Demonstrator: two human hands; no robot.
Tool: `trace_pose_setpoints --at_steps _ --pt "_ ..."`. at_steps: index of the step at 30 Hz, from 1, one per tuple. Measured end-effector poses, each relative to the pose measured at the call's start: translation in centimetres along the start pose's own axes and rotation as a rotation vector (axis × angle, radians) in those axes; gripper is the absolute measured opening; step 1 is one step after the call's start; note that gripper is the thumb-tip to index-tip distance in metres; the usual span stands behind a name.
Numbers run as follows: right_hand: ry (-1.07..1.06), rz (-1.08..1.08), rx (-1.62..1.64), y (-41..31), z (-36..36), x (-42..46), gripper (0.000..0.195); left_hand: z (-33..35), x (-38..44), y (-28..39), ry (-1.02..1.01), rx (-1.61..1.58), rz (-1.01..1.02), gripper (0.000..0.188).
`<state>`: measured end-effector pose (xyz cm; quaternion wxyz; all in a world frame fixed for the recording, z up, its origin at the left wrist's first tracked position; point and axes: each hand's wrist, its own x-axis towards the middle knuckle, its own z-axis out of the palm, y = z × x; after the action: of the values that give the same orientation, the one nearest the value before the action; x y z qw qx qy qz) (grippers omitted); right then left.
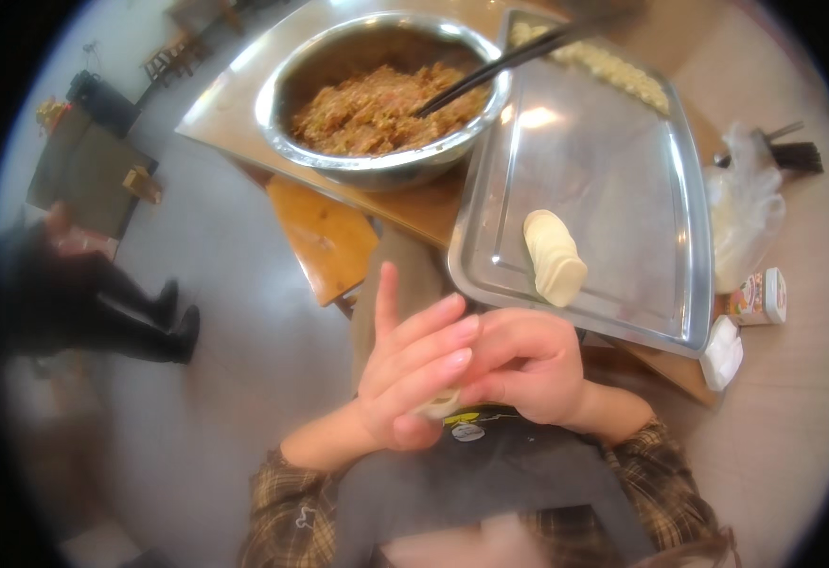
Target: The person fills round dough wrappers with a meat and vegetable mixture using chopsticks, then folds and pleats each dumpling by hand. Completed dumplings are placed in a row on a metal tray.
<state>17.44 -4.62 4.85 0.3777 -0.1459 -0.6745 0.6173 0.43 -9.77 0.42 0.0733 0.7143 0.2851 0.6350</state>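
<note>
My left hand point(414, 366) and my right hand point(528, 362) meet in front of my dark apron. Between them shows a small piece of pale dough point(439, 405), likely a dumpling, mostly hidden by the fingers. The left fingers stretch out over it with the thumb below, and the right thumb and fingers press at its other side. Just beyond, a fanned stack of round dough wrappers point(555, 259) lies on a metal tray point(599, 184). A steel bowl point(379, 167) of minced filling point(386, 106) stands at the tray's left, with dark chopsticks point(485, 71) stuck in it.
Rows of pale dumplings point(613, 71) line the tray's far end. Along its right side are a plastic bag point(744, 206), a printed container point(759, 297) and white tissue point(722, 355). A wooden stool point(326, 238) stands below the table. At left is a person in dark trousers point(123, 312).
</note>
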Motion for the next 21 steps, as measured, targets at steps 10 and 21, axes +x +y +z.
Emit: trace_pose_setpoints --at_steps 10,21 --pt "-0.010 -0.099 -0.088 -0.5 -0.8 0.3 0.022 0.3 0.4 -0.1 -0.040 -0.007 -0.037 0.054" --pt "0.129 -0.509 -0.570 -2.0 -0.2 0.8 0.016 0.2 1.9 1.8 -0.060 0.121 -0.202 0.056"
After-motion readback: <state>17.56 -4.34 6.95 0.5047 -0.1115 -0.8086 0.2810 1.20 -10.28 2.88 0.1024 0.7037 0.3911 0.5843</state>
